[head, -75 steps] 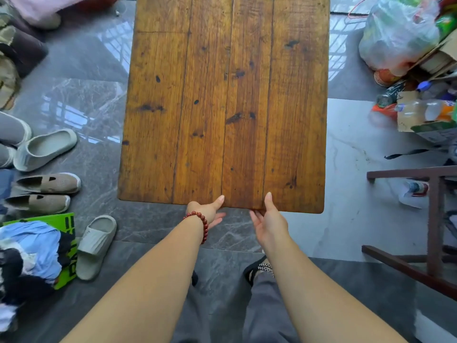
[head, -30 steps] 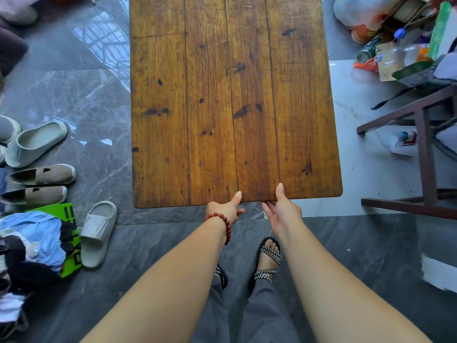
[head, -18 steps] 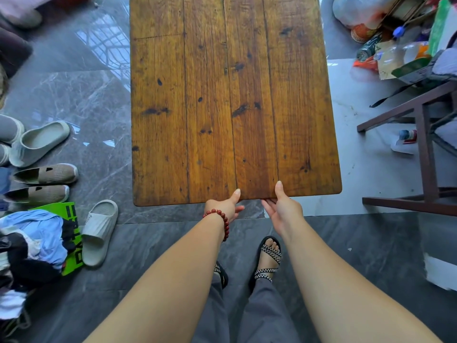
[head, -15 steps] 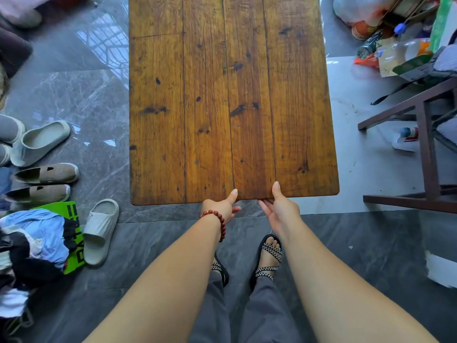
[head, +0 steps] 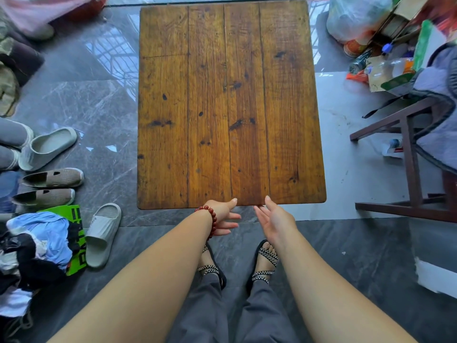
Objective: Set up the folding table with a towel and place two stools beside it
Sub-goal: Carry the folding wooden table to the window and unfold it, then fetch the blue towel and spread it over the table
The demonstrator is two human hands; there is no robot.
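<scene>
Table point(head: 230, 107) stands unfolded, I judge; my left hand point(head: 223, 215) and right hand point(head: 275, 219) hover at its near edge, fingers point(head: 231, 216) loosely spread, gripping nothing. Towel next.

Slippers point(head: 102, 233) & slip-on shoes point(head: 53, 177) at L; clothes pile point(head: 37, 243) below — plastic bag point(head: 356, 18), bottles point(head: 359, 61) top R.

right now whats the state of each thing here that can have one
folding table: top level, bare, no towel on it
left hand: open, thumb tip on the table's near edge
right hand: open, thumb tip at the near edge
dark wooden frame: upright, grey-blue cloth draped over it
</scene>
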